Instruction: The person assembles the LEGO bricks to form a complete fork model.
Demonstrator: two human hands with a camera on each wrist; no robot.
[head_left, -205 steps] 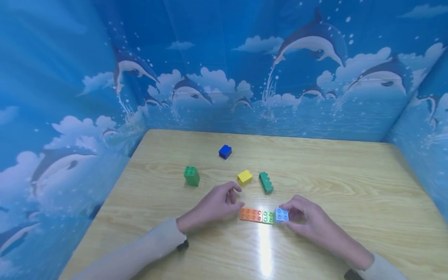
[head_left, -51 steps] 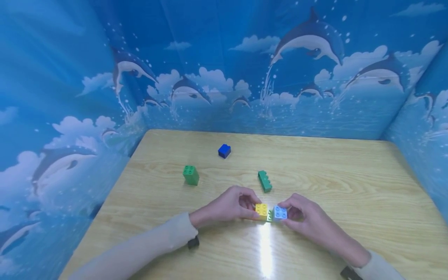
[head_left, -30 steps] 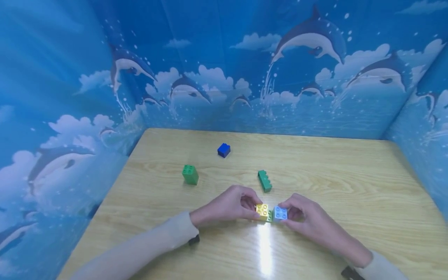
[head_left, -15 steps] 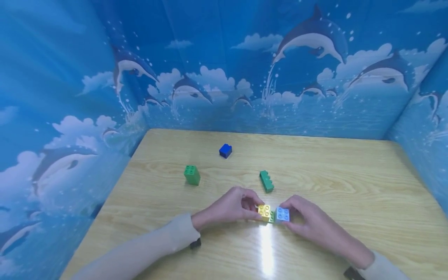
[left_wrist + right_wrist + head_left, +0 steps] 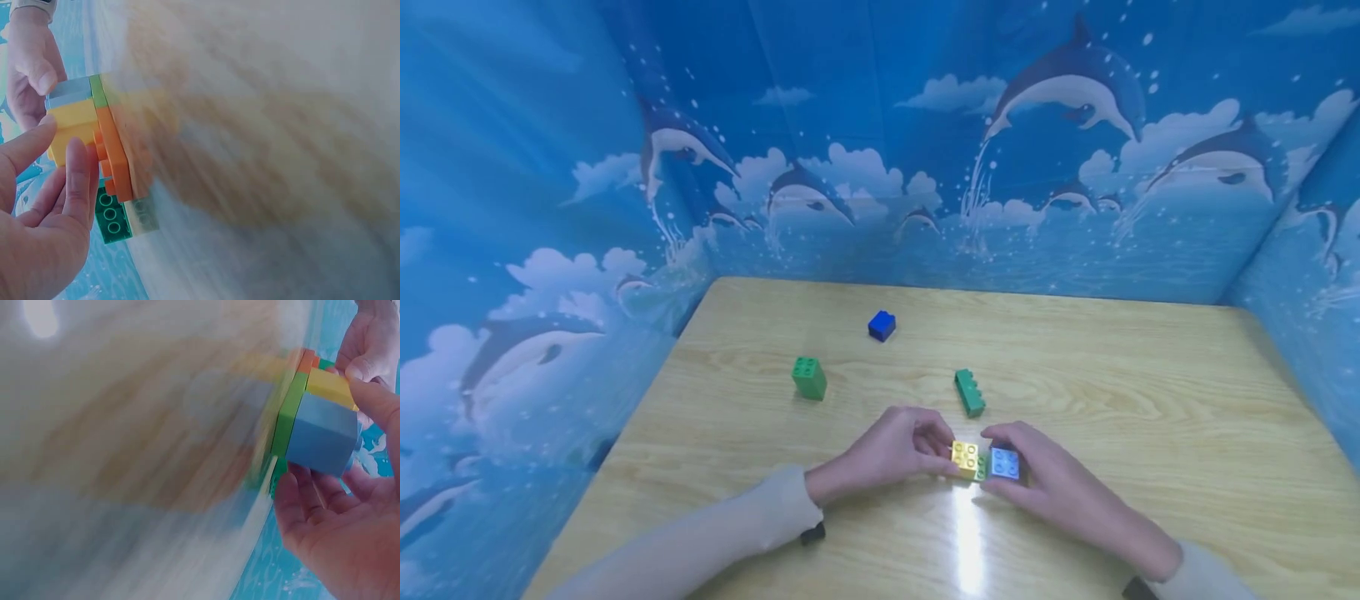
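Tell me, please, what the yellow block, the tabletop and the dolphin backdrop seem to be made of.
Yellow block: smooth, probably moulded plastic, judging by its crisp edges and round studs.
Tabletop: glossy wood or wood-look laminate; grain and a bright reflection show, but I can't tell which.
Dolphin backdrop: likely low-sheen printed fabric or sheeting, as soft folds run through it.

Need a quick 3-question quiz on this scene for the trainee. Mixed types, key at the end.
1. Multiple choice: what does the left hand pinch?
A) dark green brick
B) yellow block
C) tall green block

2. True or false: the light blue block sits on the light green brick.

3. Short answer: which loose block lies nearest the far edge of the table?

Key: 1. B. 2. True. 3. The dark blue block.
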